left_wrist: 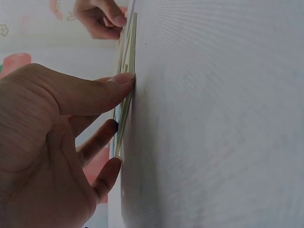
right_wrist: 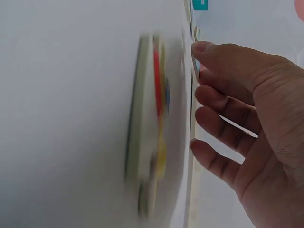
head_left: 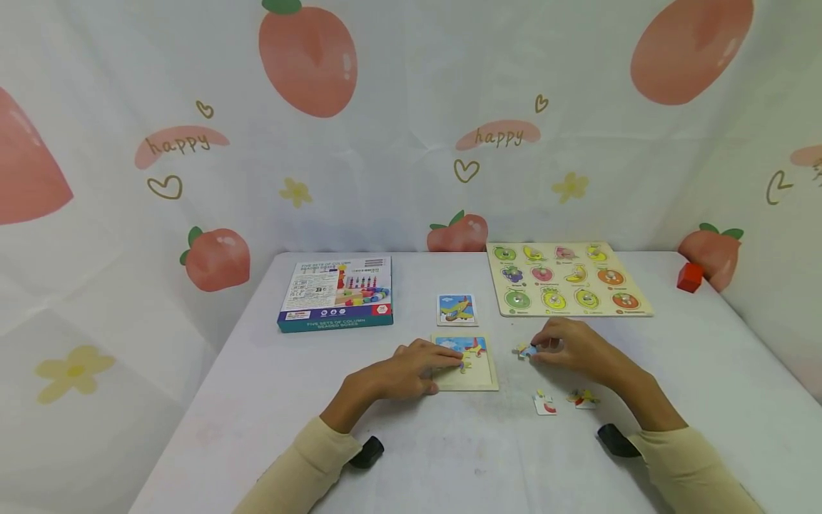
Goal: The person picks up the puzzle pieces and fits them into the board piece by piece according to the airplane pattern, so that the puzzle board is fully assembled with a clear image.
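Note:
A wooden jigsaw board [head_left: 481, 378] lies on the table, its upper part filled with a blue, red and yellow picture. My left hand [head_left: 404, 368] rests on its left side, index finger reaching over the picture. In the left wrist view, the thumb [left_wrist: 121, 80] and little finger [left_wrist: 111, 173] touch the board's edge. Right of the board, my right hand [head_left: 571, 346] pinches a small blue and yellow puzzle piece [head_left: 524, 351] between thumb and finger, just at the table surface. Nearer me lie a white and red puzzle piece [head_left: 544, 405] and a red and yellow one [head_left: 583, 398].
Behind the board lies a card with an airplane picture [head_left: 457, 310]. A boxed bead set [head_left: 337, 293] sits at the back left. At the back right are a fruit peg board [head_left: 565, 282] and a red block [head_left: 690, 277]. A printed cloth hangs behind the table.

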